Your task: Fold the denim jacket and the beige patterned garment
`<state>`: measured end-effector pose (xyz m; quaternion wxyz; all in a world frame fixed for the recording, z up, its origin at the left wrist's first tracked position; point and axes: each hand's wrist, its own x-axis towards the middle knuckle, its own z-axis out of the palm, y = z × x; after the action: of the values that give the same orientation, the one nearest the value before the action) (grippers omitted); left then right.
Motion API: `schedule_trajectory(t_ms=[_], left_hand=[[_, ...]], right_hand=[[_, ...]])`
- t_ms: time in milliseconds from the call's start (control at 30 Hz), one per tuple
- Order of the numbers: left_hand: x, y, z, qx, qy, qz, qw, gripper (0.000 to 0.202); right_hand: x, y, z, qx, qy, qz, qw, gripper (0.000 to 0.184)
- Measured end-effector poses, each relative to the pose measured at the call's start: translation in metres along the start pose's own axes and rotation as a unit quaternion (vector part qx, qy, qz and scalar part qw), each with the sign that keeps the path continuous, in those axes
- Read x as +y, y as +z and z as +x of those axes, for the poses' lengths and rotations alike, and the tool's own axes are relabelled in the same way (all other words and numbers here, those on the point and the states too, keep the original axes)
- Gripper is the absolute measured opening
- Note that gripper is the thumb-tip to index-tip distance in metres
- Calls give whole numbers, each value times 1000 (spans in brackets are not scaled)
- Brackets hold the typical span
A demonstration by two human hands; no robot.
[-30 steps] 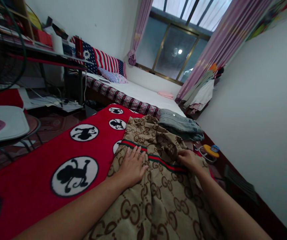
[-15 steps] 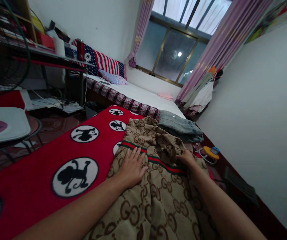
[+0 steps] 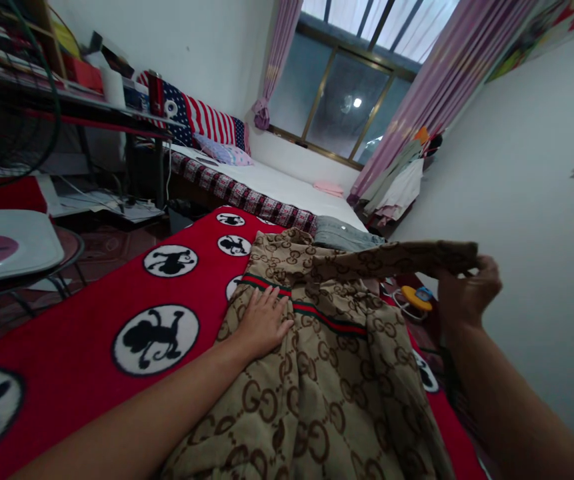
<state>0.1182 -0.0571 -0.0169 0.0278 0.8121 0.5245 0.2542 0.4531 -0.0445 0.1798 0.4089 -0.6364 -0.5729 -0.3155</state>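
A tan garment [image 3: 317, 387] with a brown monogram print and a red and green stripe lies spread on a red blanket [image 3: 77, 320] with black monkey roundels. My left hand [image 3: 263, 323] rests flat on the garment just below the stripe, fingers apart. My right hand [image 3: 467, 293] is raised at the right and pinches the end of the garment's sleeve [image 3: 397, 259], which stretches out level above the bed.
Folded grey jeans [image 3: 339, 233] lie beyond the garment. A yellow and blue object [image 3: 415, 297] sits by the white wall at the right. A second bed [image 3: 277, 190] with pillows runs to the window. A desk [image 3: 67, 107] and a fan base [image 3: 7, 243] stand at left.
My right hand has gripped the bunched sleeve and pulled it out to the right and upward, straightening it. My left hand has stayed pressed on the garment.
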Motion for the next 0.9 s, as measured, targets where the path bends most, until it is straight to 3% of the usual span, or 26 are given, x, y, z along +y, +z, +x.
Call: schedule_trajectory(t_ms=[67, 133, 233, 333, 433, 500, 567, 667, 767, 833, 900], left_hand=[[0, -1, 0, 7, 1, -15, 1000, 53], [0, -3, 1, 20, 3, -32, 999, 47], [-1, -5, 2, 43, 12, -61, 997, 36], [-4, -6, 5, 89, 3, -99, 991, 36], [-7, -6, 14, 143, -24, -131, 981, 48], [-8, -7, 27, 155, -29, -142, 977, 53], [-8, -11, 44, 147, -34, -148, 977, 58], [-8, -15, 66, 110, -36, -134, 984, 59], [-12, -10, 71, 46, -15, -80, 996, 61], [-16, -2, 65, 5, 6, -42, 999, 55], [-20, 6, 57, -6, 28, -20, 999, 47]], right_hand=[[-22, -21, -19, -38, -56, -47, 997, 45], [-41, -37, -37, -123, -102, -71, 985, 45], [-61, -56, -51, -158, -96, -11, 983, 45], [-77, -71, -46, -158, -19, 146, 976, 41], [-86, -80, -37, -174, 118, 280, 937, 39], [-89, -81, -36, -187, 175, 321, 912, 38], [-88, -78, -40, -197, 183, 330, 905, 39], [-80, -74, -48, -190, 98, 275, 938, 35], [-63, -71, -50, -140, -109, 124, 976, 22], [-45, -68, -47, -102, -211, 2, 972, 21], [-19, -62, -43, -77, -223, -98, 967, 24]])
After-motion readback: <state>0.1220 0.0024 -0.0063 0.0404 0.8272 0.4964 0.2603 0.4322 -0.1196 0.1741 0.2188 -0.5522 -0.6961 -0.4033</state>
